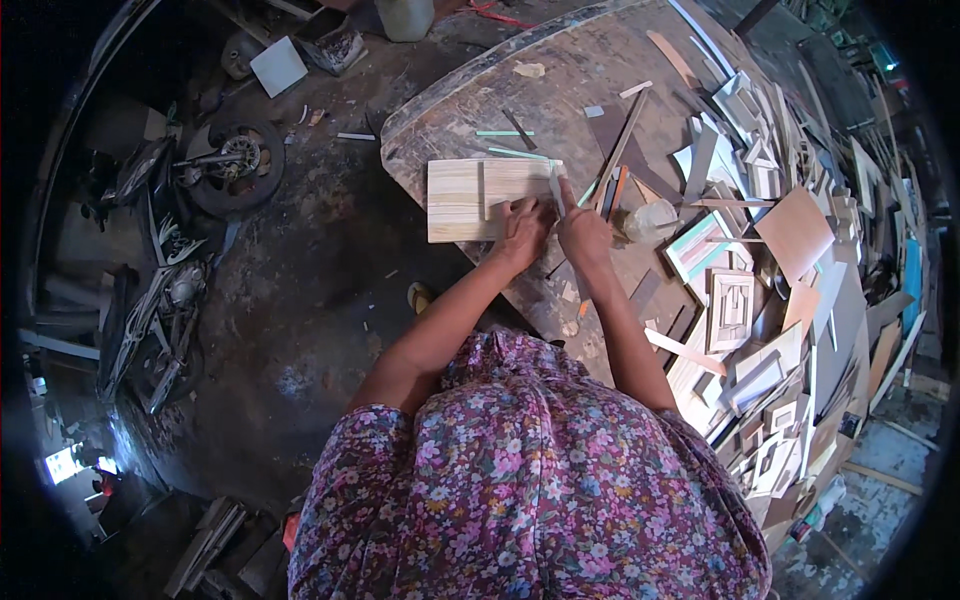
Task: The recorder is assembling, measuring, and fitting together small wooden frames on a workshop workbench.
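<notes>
Two pale striped wooden pieces lie at the workbench's near left corner: a larger wooden board [455, 203] and a smaller wooden block [515, 178] on its right part. My left hand [526, 232] presses on them near their front right, fingers bent. Close beside it, my right hand [586, 237] is closed round a narrow, pale blade-like tool [557, 182], its index finger stretched along it. The tool lies at the block's right edge; its handle is hidden in my palm. Thin light-green strips [520, 154] lie just beyond the block.
The worn workbench [450, 110] carries a clear cup [650, 222], dark wood strips [625, 140] and, at right, a heap of offcuts with small frames [731, 310]. A square brown panel [795, 235] tops the heap. On the floor at left stand a wheel [235, 165] and motorcycle parts [170, 300].
</notes>
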Action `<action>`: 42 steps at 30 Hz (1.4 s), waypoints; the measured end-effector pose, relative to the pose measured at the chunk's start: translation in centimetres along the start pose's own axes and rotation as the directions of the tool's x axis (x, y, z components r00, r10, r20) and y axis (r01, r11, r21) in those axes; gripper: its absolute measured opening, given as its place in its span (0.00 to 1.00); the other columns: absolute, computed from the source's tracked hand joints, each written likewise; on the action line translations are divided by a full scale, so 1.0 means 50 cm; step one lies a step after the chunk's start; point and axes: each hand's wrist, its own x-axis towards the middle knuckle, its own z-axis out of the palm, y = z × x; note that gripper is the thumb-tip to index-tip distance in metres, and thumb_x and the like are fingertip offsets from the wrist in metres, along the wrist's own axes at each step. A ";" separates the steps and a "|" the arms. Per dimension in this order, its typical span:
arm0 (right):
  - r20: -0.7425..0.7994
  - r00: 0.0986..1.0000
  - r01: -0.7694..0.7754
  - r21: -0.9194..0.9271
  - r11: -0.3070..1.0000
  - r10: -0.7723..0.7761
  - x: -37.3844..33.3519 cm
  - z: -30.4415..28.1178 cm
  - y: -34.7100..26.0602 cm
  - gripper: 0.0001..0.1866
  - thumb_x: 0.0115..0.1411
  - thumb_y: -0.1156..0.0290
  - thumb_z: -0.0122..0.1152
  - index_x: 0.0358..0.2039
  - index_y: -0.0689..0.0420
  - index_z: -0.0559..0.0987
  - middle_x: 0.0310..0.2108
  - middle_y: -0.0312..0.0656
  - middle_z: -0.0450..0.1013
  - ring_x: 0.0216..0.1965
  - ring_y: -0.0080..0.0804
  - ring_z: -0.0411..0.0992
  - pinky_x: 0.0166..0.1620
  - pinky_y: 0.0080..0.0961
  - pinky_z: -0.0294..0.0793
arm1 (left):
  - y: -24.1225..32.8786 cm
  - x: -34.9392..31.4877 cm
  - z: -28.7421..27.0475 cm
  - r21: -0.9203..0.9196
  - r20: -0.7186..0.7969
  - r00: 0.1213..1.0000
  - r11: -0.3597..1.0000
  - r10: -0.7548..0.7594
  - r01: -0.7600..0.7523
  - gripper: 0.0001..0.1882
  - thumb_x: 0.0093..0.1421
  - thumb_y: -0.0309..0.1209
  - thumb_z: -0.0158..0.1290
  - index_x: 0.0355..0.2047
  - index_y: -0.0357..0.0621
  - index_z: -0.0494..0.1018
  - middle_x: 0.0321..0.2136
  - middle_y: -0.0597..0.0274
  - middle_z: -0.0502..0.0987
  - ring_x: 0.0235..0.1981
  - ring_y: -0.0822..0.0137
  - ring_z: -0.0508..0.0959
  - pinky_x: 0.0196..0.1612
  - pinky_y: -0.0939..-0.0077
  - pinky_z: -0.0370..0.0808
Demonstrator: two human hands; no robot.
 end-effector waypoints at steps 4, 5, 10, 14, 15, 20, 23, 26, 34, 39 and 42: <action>0.016 1.000 -0.012 0.034 0.999 0.012 -0.008 0.000 0.000 0.33 0.47 0.72 0.45 0.55 0.42 0.49 0.18 0.52 0.69 0.21 0.45 0.70 0.22 0.37 0.68 | -0.002 -0.003 0.002 0.019 -0.050 0.998 0.999 0.046 -0.045 0.12 0.46 0.28 0.44 0.34 0.49 0.68 0.36 0.68 0.67 0.40 0.67 0.64 0.37 0.60 0.57; 0.017 1.000 -0.012 0.035 0.999 0.012 -0.003 0.002 -0.001 0.33 0.47 0.72 0.45 0.55 0.42 0.49 0.18 0.52 0.69 0.21 0.45 0.70 0.22 0.37 0.68 | -0.003 -0.002 0.003 0.006 -0.015 0.999 0.999 0.037 -0.037 0.12 0.46 0.28 0.44 0.34 0.49 0.68 0.36 0.68 0.67 0.40 0.67 0.64 0.37 0.59 0.57; 0.007 1.000 -0.010 -0.002 1.000 0.010 0.056 -0.005 -0.002 0.31 0.48 0.74 0.41 0.55 0.45 0.50 0.20 0.49 0.70 0.22 0.41 0.71 0.22 0.35 0.70 | 0.005 0.006 0.000 -0.063 0.017 1.000 0.998 -0.024 0.025 0.11 0.47 0.28 0.44 0.32 0.49 0.69 0.34 0.68 0.69 0.39 0.66 0.65 0.37 0.59 0.57; -0.009 0.999 -0.031 0.035 0.999 0.031 0.069 0.003 0.000 0.34 0.45 0.71 0.47 0.55 0.43 0.51 0.20 0.51 0.70 0.22 0.44 0.71 0.24 0.38 0.70 | 0.003 0.004 0.002 -0.071 -0.108 0.994 0.997 0.021 -0.029 0.09 0.46 0.27 0.44 0.30 0.49 0.69 0.30 0.67 0.70 0.38 0.65 0.66 0.36 0.59 0.57; -0.010 1.000 -0.029 0.036 0.999 0.029 0.067 0.004 0.000 0.34 0.45 0.71 0.47 0.55 0.43 0.51 0.20 0.51 0.70 0.22 0.44 0.71 0.24 0.38 0.70 | 0.004 0.004 -0.002 -0.070 -0.110 0.994 0.997 0.021 -0.029 0.09 0.46 0.27 0.44 0.30 0.49 0.69 0.30 0.67 0.70 0.38 0.65 0.66 0.36 0.59 0.57; 0.037 0.998 -0.051 -0.006 0.999 0.051 0.039 0.002 -0.008 0.33 0.46 0.69 0.47 0.55 0.43 0.50 0.20 0.51 0.70 0.22 0.44 0.71 0.24 0.37 0.70 | 0.005 0.004 -0.007 -0.082 -0.065 0.997 0.996 -0.030 0.024 0.08 0.45 0.26 0.44 0.29 0.49 0.69 0.30 0.67 0.69 0.38 0.65 0.66 0.36 0.60 0.58; 0.033 0.997 -0.066 0.036 0.997 0.065 0.055 -0.004 -0.013 0.33 0.47 0.69 0.46 0.55 0.42 0.50 0.22 0.51 0.70 0.23 0.44 0.71 0.25 0.37 0.70 | 0.005 0.005 0.001 -0.070 -0.031 0.998 0.996 -0.049 0.047 0.10 0.46 0.26 0.44 0.30 0.50 0.69 0.30 0.68 0.69 0.38 0.66 0.66 0.36 0.59 0.58; 0.003 0.999 -0.040 0.022 0.999 0.040 0.077 -0.002 -0.004 0.33 0.47 0.69 0.46 0.55 0.42 0.49 0.23 0.52 0.70 0.23 0.46 0.70 0.26 0.38 0.70 | 0.005 0.002 0.007 0.112 -0.080 0.995 0.993 0.053 -0.044 0.12 0.45 0.26 0.44 0.33 0.51 0.70 0.32 0.69 0.69 0.39 0.67 0.65 0.37 0.58 0.58; -0.010 1.000 -0.020 0.091 0.996 0.021 0.049 -0.017 0.043 0.31 0.46 0.74 0.43 0.54 0.43 0.55 0.25 0.56 0.69 0.24 0.47 0.70 0.26 0.39 0.70 | -0.002 -0.002 0.002 0.033 0.124 0.992 0.999 -0.012 0.008 0.19 0.44 0.23 0.43 0.39 0.49 0.69 0.43 0.69 0.66 0.47 0.67 0.61 0.42 0.57 0.55; -0.051 0.999 -0.007 -0.005 1.000 0.007 0.005 0.008 0.032 0.34 0.45 0.68 0.50 0.54 0.40 0.53 0.20 0.50 0.69 0.19 0.44 0.70 0.21 0.37 0.68 | -0.002 -0.004 0.003 0.074 -0.014 0.999 0.996 0.043 -0.042 0.14 0.43 0.26 0.45 0.33 0.50 0.72 0.39 0.69 0.67 0.43 0.70 0.64 0.41 0.59 0.56; -0.027 1.000 -0.016 -0.020 1.000 0.016 0.005 0.005 0.018 0.34 0.45 0.68 0.51 0.54 0.40 0.53 0.19 0.49 0.69 0.19 0.43 0.70 0.21 0.37 0.69 | 0.000 -0.003 -0.003 0.077 0.039 0.999 0.996 0.034 -0.037 0.14 0.44 0.26 0.45 0.33 0.50 0.71 0.39 0.69 0.67 0.43 0.70 0.63 0.42 0.60 0.56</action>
